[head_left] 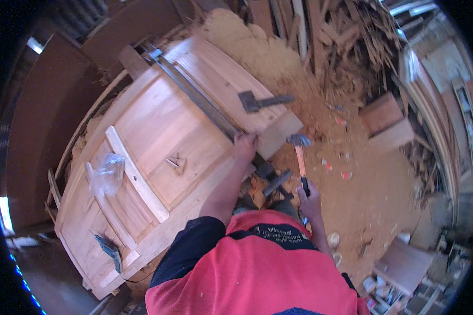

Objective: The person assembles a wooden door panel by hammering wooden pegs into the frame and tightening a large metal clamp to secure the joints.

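Observation:
A long metal bar clamp (194,94) lies across a pale wooden panelled door (157,126) and runs past its near edge. My left hand (245,146) is closed on the bar close to that edge. Below this hand, the clamp's dark jaw and screw end (272,178) hang in front of my legs. Off to the right, my right hand (310,198) grips the black end of a hammer (300,157), its metal head pointing away from me. A dark mallet-shaped tool (265,101) rests on the door's right part, apart from both hands.
On the door lie a loose pale wood strip (136,176), a clear plastic bag (108,176), small wood pieces (176,163) and a dark tool with a cord (109,252). Sawdust (247,44) and scrap wood (347,42) are heaped beyond. Wooden boxes (386,121) stand at right.

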The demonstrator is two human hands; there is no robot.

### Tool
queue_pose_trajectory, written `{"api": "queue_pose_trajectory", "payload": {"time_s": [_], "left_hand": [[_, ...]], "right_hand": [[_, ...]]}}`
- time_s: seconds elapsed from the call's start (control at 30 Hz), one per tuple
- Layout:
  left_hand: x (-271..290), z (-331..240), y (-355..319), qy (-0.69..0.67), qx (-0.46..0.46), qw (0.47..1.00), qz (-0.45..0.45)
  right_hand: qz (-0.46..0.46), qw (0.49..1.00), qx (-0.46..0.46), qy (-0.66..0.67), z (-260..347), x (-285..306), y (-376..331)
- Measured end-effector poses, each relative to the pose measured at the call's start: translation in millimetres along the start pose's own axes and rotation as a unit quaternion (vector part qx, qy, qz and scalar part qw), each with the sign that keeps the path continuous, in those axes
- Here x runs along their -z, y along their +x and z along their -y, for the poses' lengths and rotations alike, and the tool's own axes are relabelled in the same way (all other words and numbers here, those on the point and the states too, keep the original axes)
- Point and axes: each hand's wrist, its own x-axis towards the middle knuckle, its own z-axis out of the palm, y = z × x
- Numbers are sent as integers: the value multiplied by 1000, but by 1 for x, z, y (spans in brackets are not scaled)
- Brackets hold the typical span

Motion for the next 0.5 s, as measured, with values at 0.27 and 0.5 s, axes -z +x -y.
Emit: {"api": "queue_pose_trajectory", "payload": {"time_s": [0.27, 0.5], "left_hand": [[3, -3, -5, 22, -49, 998, -18], [10, -8, -2, 57, -25, 998, -2]], "right_hand": [[51, 997, 48, -19, 11, -13, 29], [105, 990, 35, -85, 8, -25, 51]]}}
